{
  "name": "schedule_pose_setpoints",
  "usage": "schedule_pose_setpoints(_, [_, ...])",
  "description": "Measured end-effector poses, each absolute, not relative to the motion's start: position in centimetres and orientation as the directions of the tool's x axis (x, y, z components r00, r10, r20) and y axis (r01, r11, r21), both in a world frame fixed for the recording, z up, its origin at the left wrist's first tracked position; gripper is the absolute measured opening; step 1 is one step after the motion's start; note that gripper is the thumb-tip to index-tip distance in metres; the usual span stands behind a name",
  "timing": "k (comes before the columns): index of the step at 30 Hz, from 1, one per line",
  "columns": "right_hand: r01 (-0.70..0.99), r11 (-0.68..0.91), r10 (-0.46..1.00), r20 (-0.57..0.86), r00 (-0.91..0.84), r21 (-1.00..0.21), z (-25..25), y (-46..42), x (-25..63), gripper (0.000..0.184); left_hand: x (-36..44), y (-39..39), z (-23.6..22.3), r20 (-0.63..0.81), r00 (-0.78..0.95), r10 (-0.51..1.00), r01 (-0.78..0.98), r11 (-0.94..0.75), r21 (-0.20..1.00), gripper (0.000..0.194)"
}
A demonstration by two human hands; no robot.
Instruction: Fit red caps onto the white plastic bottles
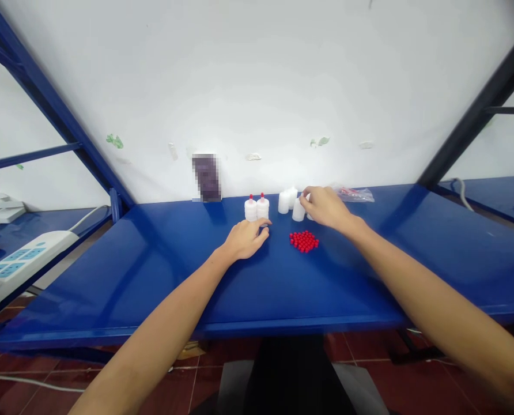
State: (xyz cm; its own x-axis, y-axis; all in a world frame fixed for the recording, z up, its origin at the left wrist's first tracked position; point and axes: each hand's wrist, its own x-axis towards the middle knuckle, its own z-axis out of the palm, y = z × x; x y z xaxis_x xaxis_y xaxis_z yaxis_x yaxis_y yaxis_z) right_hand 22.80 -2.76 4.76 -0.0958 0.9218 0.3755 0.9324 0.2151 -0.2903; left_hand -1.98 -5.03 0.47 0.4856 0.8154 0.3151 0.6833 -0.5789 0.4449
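Spanning the scene, a glossy blue flat-topped counter [166, 276] carries everything within reach. Over it, the person's right hand [324, 206] bends its fingers at the white containers, though whether it grips one cannot be told; the left hand [247, 238] hangs loosely open, palm down and holding nothing visible. A clear, crinkled plastic bag [361, 196] lies beyond the right hand. Left of that hand stand several plain white, plastic-looking cylindrical containers [283, 203], none showing red. Two ribbed white bottles with red tips [263, 208] stand side by side just behind the left hand. Work seems early: two are red-tipped, the others remain plain, and many tiny red caps [304, 241] lie loose in front.
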Motion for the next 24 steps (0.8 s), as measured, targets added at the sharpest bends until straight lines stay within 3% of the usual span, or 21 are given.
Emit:
schedule_pose_setpoints(3, [0.864, 0.347, 0.894, 0.408, -0.186, -0.366, 4.8, -3.6, 21.5, 0.024, -1.7, -5.4, 0.7, 0.310, 0.507, 0.804, 0.652, -0.593, 0.472, 0.037])
schedule_pose_setpoints(6, [0.664, 0.543, 0.836, 0.401, -0.374, -0.514, 5.1, -4.9, 20.1, 0.026, -1.5, -5.8, 0.9, 0.373, 0.470, 0.800, 0.611, -0.600, 0.516, 0.036])
schedule_pose_setpoints(9, [0.509, 0.584, 0.808, 0.388, -0.444, -0.633, 5.4, -5.6, 19.9, 0.035, -1.6, -6.1, 1.1, 0.491, 0.380, 0.784, 0.561, -0.617, 0.552, 0.034])
schedule_pose_setpoints(12, [0.619, 0.560, 0.828, 0.362, -0.428, -0.550, 5.7, -5.6, 21.1, 0.030, -1.7, -6.3, 1.2, 0.548, 0.354, 0.758, 0.535, -0.645, 0.546, 0.032])
schedule_pose_setpoints(16, [0.705, 0.594, 0.798, 0.174, -0.576, -0.387, 5.8, -5.6, 22.8, 0.028, -1.4, -6.5, 1.4, 0.550, 0.452, 0.702, 0.534, -0.707, 0.463, 0.030])
schedule_pose_setpoints(20, [0.710, 0.604, 0.764, 0.012, -0.645, -0.362, 5.8, -6.3, 22.8, 0.045, -1.0, -6.5, 1.5, 0.614, 0.451, 0.647, 0.590, -0.733, 0.339, 0.027])
schedule_pose_setpoints(24, [0.735, 0.599, 0.770, -0.026, -0.638, -0.318, 5.4, -6.7, 21.9, 0.042, -0.9, -6.4, 1.3, 0.625, 0.446, 0.640, 0.571, -0.742, 0.352, 0.028])
